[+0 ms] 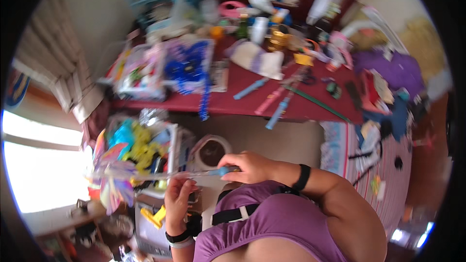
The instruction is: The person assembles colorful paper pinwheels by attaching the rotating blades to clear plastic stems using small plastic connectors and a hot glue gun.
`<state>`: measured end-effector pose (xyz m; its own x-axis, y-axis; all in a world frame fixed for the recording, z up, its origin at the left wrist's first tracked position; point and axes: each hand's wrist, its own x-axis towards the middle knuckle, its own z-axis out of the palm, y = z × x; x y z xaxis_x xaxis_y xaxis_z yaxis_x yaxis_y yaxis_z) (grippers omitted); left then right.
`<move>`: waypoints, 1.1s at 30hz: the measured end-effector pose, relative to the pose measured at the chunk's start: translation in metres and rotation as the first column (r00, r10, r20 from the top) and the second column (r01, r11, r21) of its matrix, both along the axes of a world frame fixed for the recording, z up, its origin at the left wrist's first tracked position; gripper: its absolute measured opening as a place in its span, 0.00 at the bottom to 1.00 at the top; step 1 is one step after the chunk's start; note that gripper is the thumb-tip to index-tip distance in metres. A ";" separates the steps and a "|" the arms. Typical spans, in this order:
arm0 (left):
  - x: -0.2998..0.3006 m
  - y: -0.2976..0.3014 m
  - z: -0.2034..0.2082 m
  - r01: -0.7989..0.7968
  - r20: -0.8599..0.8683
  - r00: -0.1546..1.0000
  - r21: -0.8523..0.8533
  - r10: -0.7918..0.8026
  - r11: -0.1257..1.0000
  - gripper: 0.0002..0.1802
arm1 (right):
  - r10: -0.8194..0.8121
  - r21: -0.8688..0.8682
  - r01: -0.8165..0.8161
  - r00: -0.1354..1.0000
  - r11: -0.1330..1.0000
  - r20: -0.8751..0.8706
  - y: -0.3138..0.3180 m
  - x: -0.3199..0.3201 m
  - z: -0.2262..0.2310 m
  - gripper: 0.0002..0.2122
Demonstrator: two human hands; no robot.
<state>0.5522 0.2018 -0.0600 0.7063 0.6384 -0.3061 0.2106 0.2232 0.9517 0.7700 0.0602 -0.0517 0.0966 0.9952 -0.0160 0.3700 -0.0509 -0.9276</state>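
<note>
A toy wand with a clear stick (160, 176) lies level in front of my chest. Its far left end carries shiny see-through petal-like wings (119, 195) in pink and lilac, blurred by motion. My right hand (250, 166) is closed round the blue handle (226, 170) at the other end. Partway along the stick, my left hand (178, 196) has its fingers bent up against it, the thumb close by; the exact grip is blurred.
Behind the wings stands a box (173, 148) of yellow and turquoise pieces. The dark red table (233, 99) bears a tray with blue tinsel (187, 65), blue and pink sticks (275, 98), scissors and bottles. A round container (212, 151) sits below. Clothes lie on a striped cover (335, 150) at right.
</note>
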 end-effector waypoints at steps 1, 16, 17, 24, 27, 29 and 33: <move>0.020 -0.005 0.003 0.030 0.040 0.999 0.002 -0.030 1.000 0.12 | -0.047 0.026 0.047 0.999 0.999 0.005 -0.012 0.010 -0.003 0.14; 0.229 -0.176 -0.054 0.596 -0.121 0.800 0.054 -0.588 0.801 0.12 | -0.559 0.164 0.818 0.509 0.552 -0.654 -0.336 0.131 0.013 0.13; 0.252 -0.201 -0.060 0.625 -0.129 0.775 0.006 -0.619 0.781 0.12 | -0.613 0.181 0.866 0.464 0.466 -0.639 -0.366 0.144 0.009 0.12; 0.381 -0.376 -0.073 0.915 -0.215 0.394 0.006 -0.894 0.402 0.10 | -0.740 0.067 0.979 -0.098 -0.190 -0.666 -0.603 0.131 -0.039 0.11; 0.420 -0.447 -0.070 0.973 -0.246 0.228 0.017 -0.942 0.231 0.09 | -0.640 -0.002 0.858 -0.385 -0.514 -0.664 -0.676 0.100 -0.066 0.11; 0.443 -0.489 -0.075 0.995 -0.309 0.101 0.015 -0.946 0.101 0.09 | -0.561 -0.040 0.755 -0.521 -0.655 -0.643 -0.719 0.081 -0.083 0.11; 0.477 -0.573 -0.080 0.997 -0.299 -0.062 -0.064 -0.952 -0.044 0.10 | -0.296 -0.105 0.378 -0.844 -0.920 -0.448 -0.789 0.038 -0.134 0.14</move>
<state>1.0296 -0.3713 -0.1401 0.5781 -0.6083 -0.5438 0.2553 -0.4982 0.8286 0.8083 -0.7292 -0.1859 0.3010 -0.9397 -0.1622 0.0215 0.1768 -0.9840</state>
